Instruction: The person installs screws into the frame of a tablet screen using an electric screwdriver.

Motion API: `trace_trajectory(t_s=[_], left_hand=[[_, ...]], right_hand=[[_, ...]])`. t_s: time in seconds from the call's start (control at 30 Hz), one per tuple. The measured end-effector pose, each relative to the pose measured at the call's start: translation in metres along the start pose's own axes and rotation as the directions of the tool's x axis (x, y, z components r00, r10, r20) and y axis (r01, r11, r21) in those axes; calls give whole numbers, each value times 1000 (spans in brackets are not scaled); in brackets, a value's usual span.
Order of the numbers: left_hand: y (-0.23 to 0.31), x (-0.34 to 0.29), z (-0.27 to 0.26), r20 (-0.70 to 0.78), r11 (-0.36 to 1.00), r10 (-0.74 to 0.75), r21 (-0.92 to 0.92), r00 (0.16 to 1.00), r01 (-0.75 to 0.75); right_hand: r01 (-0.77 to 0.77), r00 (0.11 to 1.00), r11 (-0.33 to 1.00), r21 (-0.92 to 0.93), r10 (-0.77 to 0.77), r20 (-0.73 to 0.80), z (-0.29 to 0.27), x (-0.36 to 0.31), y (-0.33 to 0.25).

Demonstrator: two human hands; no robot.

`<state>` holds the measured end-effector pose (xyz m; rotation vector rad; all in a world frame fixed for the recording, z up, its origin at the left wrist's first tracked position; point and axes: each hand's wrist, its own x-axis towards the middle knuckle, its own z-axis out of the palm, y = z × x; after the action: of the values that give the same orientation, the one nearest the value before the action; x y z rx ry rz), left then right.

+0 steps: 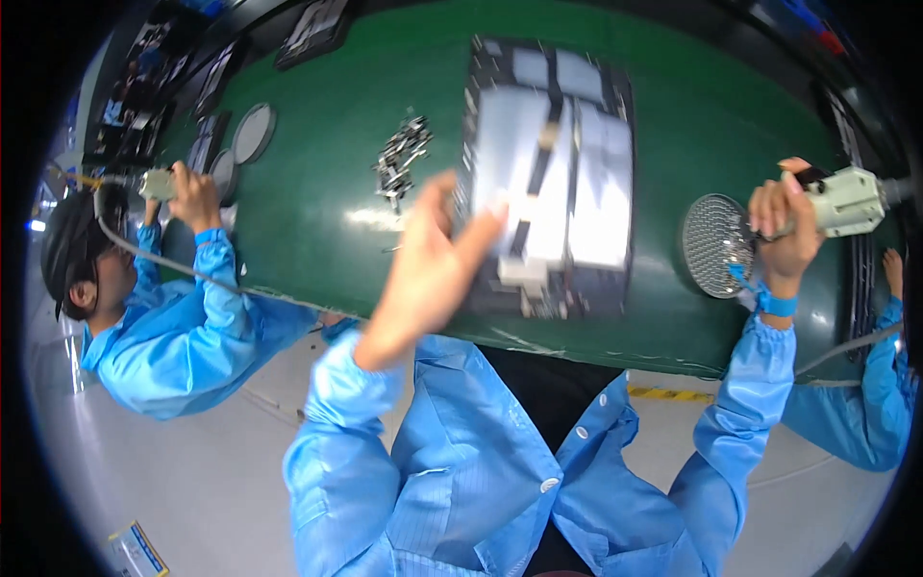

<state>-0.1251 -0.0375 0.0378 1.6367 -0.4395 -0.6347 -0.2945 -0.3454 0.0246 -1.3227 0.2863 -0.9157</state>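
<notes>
My right hand (790,229) grips a pale grey electric screwdriver (851,204), its body pointing right. Beside that hand is a round dish (710,248) with a textured, mesh-like surface, full of small metal parts. My left hand (428,260), blurred by motion, is over the near left edge of a flat black-framed device (601,183); thumb and forefinger are spread and nothing shows between them. The device has shiny silver panels and a dark strip running across its middle. A pile of small metal pieces (399,159) lies left of it.
At the left a co-worker (163,317) in a blue smock holds a similar tool (159,185). Two round grey dishes (254,133) lie near that person. Dark flat panels (312,31) sit along the far edge of the green table (327,207). Another person's sleeve (846,423) shows at right.
</notes>
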Motion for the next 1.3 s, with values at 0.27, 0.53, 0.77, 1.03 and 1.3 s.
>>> trace_trajectory(t_s=[0.27,0.53,0.77,1.03,1.3], left_hand=[[-26,-61,-18,-77,626,321,765,944,-150],[-62,-34,-76,-152,562,433,816,888,-134],[-18,-7,-68,-14,457,708,772,706,-442],[-4,110,-28,85,923,381,17,921,-384],[-32,119,-43,125,960,260,72,958,-270]], right_hand=[[15,996,1000,-6,-15,88,-1,-2,-5],[20,997,999,-29,-18,80,6,-3,-6],[10,999,1000,-27,-9,44,7,1,-6],[7,1000,1000,-11,-7,21,10,-1,-7],[-12,1000,999,-36,12,-3,9,-5,-7]])
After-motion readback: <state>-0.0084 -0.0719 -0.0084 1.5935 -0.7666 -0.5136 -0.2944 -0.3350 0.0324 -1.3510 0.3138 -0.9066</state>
